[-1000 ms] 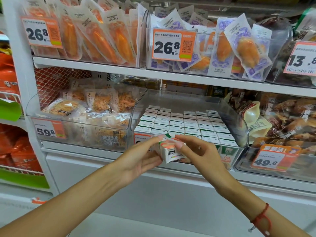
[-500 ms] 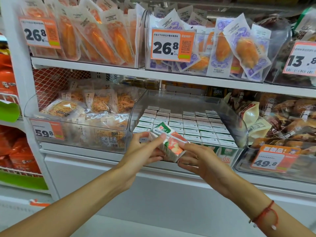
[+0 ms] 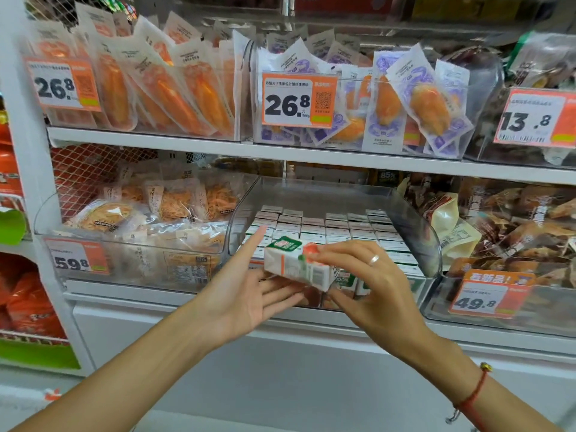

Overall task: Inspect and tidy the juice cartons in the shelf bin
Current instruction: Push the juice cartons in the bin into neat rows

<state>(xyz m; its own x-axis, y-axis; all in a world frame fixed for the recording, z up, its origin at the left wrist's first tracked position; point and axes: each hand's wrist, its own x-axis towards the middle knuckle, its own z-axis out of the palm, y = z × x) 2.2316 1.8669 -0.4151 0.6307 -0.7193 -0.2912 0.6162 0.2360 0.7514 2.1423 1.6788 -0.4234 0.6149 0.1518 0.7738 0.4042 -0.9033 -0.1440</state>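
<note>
While the right hand (image 3: 371, 285) pinches a carton (image 3: 296, 265) between curled fingers on its upper right edge and the thumb beneath its lower right corner, the left hand (image 3: 249, 294) lies open under it, palm up, fingers straight and spread, the index finger raised beside the carton's left end. Whether the left fingertips touch the carton's underside cannot be told, since the carton covers them. A ring sits on one right finger, and a red cord bracelet (image 3: 473, 397) circles the right wrist. Held in front of the bin (image 3: 414, 219) and just above its front lip, the carton lies on its side, its long axis running roughly left to right and tilted down toward the right. Its green-printed end faces up and left; a white side panel with an orange stripe faces the camera, and the end with fine print points down and right. Behind it, the clear bin on the middle shelf holds rows of upright cartons (image 3: 336, 226) packed side by side, white tops showing. Neighbouring bins carry sealed food packs, with price tags reading 59.8 (image 3: 76, 260) at left and 49.8 (image 3: 491, 296) at right; tags of 26.8 (image 3: 297, 99) hang on the shelf above.
</note>
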